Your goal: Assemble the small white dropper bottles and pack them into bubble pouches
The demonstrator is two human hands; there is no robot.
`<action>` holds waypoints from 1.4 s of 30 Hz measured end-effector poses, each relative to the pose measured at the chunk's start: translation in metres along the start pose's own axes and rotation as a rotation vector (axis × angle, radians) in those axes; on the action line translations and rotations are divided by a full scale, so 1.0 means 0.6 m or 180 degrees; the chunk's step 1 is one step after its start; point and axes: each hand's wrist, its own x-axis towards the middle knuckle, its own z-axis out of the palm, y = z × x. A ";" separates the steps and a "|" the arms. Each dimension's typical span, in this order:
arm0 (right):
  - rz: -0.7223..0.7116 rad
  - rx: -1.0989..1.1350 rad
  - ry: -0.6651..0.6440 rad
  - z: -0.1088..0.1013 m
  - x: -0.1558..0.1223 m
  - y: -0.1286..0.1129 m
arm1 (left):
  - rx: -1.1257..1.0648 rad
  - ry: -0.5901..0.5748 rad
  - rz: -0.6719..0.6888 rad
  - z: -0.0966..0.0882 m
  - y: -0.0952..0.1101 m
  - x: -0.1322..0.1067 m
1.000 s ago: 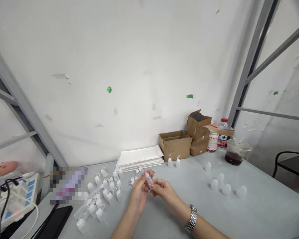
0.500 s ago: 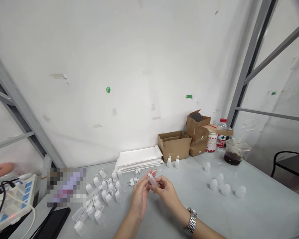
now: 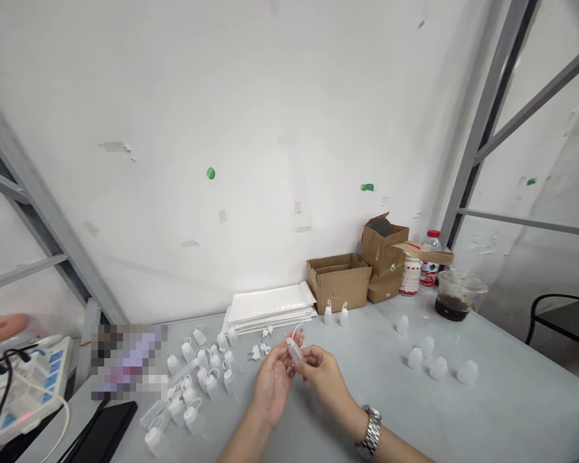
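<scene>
Fingers (image 3: pixel 280 362) of the left hand (image 3: pixel 271 384) and right hand (image 3: pixel 324 377) both pinch one small clear vial (image 3: pixel 295 352), held just above the counter (image 3: pixel 511 411) near its middle. White capped bottles (image 3: pixel 197 379) lie clustered toward the left edge, and four caps (image 3: pixel 437 366) stand toward the right. White sheets (image 3: pixel 270 305) and boxes (image 3: pixel 340 278) sit along the back edge. A watch (image 3: pixel 372 431) circles the right wrist.

Both bare forearms slant in from the bottom edge and converge at the middle, where the left grip (image 3: pixel 274 381), palm turned inward and fingers curled, meets the right grip (image 3: pixel 322 373), whose thumb and forefinger are pinched together right against the left fingertips (image 3: pixel 282 357).
</scene>
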 end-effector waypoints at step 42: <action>0.0214 0.1268 -0.1421 -0.013 0.002 -0.012 | 0.0240 0.0007 -0.0009 0.017 0.021 -0.005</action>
